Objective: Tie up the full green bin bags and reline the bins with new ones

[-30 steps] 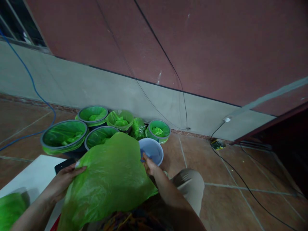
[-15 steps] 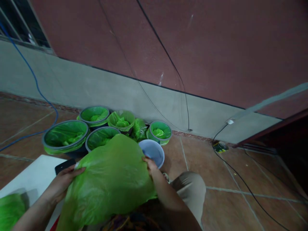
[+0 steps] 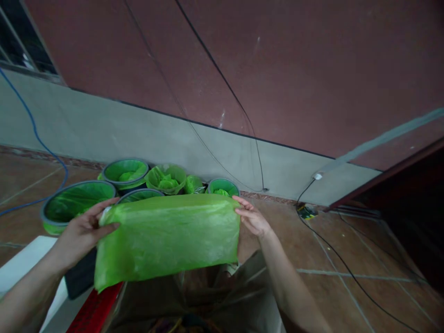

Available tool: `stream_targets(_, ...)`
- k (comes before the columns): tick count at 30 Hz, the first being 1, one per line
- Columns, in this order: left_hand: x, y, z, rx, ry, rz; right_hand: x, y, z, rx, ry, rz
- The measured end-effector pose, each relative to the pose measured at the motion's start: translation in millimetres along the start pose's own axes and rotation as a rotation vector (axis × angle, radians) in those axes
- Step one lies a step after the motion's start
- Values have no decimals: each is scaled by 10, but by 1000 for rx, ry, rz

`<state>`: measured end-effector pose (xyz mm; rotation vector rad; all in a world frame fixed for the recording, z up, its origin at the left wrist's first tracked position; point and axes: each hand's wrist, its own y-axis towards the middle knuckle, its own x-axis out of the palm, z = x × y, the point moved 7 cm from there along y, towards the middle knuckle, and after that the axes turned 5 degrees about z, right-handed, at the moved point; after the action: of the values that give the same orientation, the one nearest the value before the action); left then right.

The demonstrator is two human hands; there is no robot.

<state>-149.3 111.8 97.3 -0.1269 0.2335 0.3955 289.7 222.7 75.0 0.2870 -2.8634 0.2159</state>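
Observation:
A green plastic bag [image 3: 169,236] is stretched flat between my two hands, above my lap. My left hand [image 3: 86,226] pinches its upper left corner, thumb in front. At the upper right corner, my right hand [image 3: 252,217] grips the edge between thumb and fingers. Behind the bag stand several bins lined with green bags, among them a large one [image 3: 52,203] at the left, one [image 3: 107,172] near the wall and a smaller one [image 3: 236,185] at the right.
A white surface [image 3: 29,259] lies at the lower left, with a dark flat object [image 3: 81,273] and a red object [image 3: 95,310] beside it. A blue cable [image 3: 33,120] runs down at the left. A black cable [image 3: 343,254] crosses the tiled floor at the right.
The bag has gone from a loose, billowing shape to a flat, straight-edged rectangle. My right hand has moved right and up with its corner; the view has shifted slightly.

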Motion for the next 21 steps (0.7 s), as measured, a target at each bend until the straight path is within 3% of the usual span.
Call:
stream_targets(2,-16,65,124,94,293,11,11,-40,-17,-6,-168,-48)
stream_targets(6,10,142,305,259,849,88,-87,-56,50,-107,-722,32)
stream_targets(10,28,132,423,460,857,172,-99,-114,2,-268,-1102,45)
stream_targets(13,-47,70,454,528,587,228,-151,-185,-118,-358,-1034,92)
stream_targets(17,-57,31,277,294,222,170,-163,-261,-152,-386,-601,110)
stream_targets(19,-36,-10,250,259,246,220,-155,-266,-95,-363,-430,183)
stream_targets(21,-61,-56,275,251,450,383,-166,-249,-26,-354,-398,326)
